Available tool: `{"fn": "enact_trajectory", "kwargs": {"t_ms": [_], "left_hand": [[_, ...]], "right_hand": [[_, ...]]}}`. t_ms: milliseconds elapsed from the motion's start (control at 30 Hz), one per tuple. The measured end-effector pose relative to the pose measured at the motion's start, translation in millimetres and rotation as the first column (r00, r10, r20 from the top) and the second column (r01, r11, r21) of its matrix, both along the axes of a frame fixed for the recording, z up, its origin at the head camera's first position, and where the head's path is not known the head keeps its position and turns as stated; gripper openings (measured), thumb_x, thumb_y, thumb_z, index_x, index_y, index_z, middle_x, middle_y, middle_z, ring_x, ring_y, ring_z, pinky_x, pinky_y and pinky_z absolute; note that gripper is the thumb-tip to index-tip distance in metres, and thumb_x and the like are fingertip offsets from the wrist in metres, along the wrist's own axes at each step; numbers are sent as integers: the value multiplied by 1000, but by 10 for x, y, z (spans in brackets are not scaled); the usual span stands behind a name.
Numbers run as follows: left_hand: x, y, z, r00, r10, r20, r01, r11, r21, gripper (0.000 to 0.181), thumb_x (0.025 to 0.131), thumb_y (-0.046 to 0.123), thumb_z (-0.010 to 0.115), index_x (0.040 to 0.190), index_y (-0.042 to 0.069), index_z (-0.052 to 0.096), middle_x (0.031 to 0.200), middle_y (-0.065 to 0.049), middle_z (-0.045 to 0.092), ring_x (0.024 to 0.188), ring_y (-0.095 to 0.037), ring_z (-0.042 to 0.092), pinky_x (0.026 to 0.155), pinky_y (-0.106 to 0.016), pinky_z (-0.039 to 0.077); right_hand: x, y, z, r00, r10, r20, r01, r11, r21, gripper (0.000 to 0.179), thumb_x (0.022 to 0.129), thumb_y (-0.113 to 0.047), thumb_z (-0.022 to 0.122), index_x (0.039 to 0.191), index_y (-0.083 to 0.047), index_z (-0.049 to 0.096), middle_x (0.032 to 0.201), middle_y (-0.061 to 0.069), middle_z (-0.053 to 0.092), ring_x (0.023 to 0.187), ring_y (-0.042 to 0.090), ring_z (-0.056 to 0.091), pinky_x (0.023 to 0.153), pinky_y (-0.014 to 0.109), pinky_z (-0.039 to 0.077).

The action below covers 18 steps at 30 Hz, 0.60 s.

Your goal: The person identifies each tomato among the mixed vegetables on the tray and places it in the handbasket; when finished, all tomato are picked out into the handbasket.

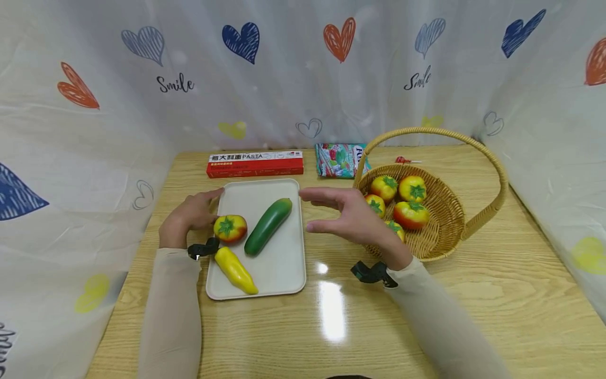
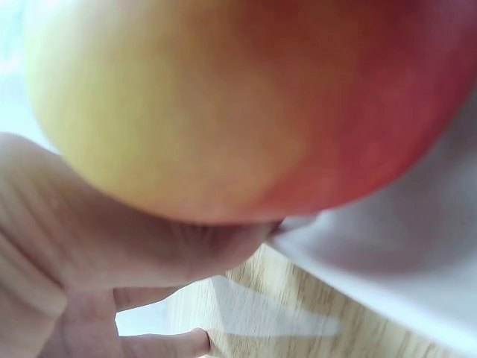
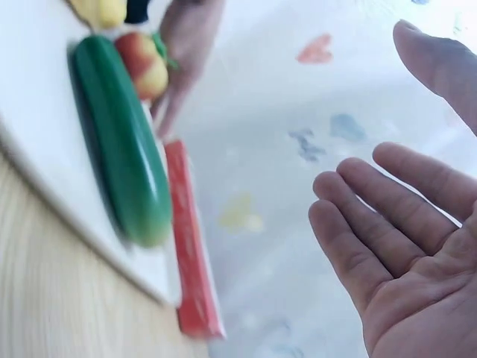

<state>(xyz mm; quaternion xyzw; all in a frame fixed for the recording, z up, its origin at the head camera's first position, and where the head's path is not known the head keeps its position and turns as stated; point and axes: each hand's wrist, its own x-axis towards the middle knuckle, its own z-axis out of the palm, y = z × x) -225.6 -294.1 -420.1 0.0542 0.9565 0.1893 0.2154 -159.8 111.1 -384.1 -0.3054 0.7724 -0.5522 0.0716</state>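
In the head view, my left hand (image 1: pixel 191 213) is at the left rim of a white tray (image 1: pixel 279 279), fingers extended. Right beside it is a red-and-yellow fruit with a green leafy top (image 1: pixel 230 228). That fruit (image 2: pixel 246 104) fills the upper left wrist view, overlapping the thumb. The tray also bears a green cucumber-shaped vegetable (image 1: pixel 268 227) and a long yellow pepper (image 1: pixel 235 270). Between tray and basket, my right hand (image 1: pixel 352 213) hovers with straight fingers and thumb spread apart. Its palm (image 3: pixel 440 298) is bare in the right wrist view.
A wicker basket (image 1: pixel 450 221) with a tall handle stands at the right, holding several similar fruits (image 1: pixel 411 215). Along the back lie a red pasta box (image 1: pixel 255 165), a teal candy packet (image 1: pixel 337 160) and a red lollipop (image 1: pixel 402 160). A curtain (image 1: pixel 284 68) hangs behind the table.
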Motion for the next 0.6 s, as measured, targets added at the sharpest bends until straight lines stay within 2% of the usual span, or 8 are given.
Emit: {"fn": "enact_trajectory", "kwargs": {"t_ms": [100, 233, 467, 600], "left_hand": [[-5, 3, -3, 1000, -2, -4, 2, 1000, 3, 83, 103, 22, 71, 174, 12, 28, 168, -35, 41, 156, -65, 30, 127, -79, 27], [-14, 9, -15, 1000, 5, -1, -5, 1000, 6, 83, 103, 21, 71, 174, 12, 28, 168, -35, 41, 156, -64, 31, 127, -78, 27], [-16, 21, 5, 1000, 23, 20, -23, 1000, 9, 84, 104, 22, 73, 174, 14, 28, 169, -35, 39, 156, -63, 32, 126, -79, 28], [-17, 15, 11, 999, 24, 27, -24, 1000, 7, 84, 103, 24, 73, 174, 14, 28, 170, -34, 38, 155, -63, 32, 125, -80, 28]], "right_hand": [[-69, -234, -47, 999, 47, -3, -47, 999, -16, 62, 92, -19, 91, 149, -11, 68, 148, 1, 72, 139, 21, 68, 121, 37, 53], [-150, -517, -103, 995, 102, -17, -102, 994, -26, 61, 91, -16, 90, 148, -9, 69, 146, 5, 73, 136, 28, 70, 120, 38, 54], [-283, -954, -201, 988, 150, -45, -146, 985, 93, 63, 92, -32, 91, 149, -15, 69, 147, 3, 73, 132, 18, 72, 116, 34, 57], [-364, -1183, -255, 980, 196, -45, -185, 967, 177, 66, 94, -37, 88, 152, -14, 67, 152, 4, 70, 134, 27, 71, 116, 37, 57]]}}
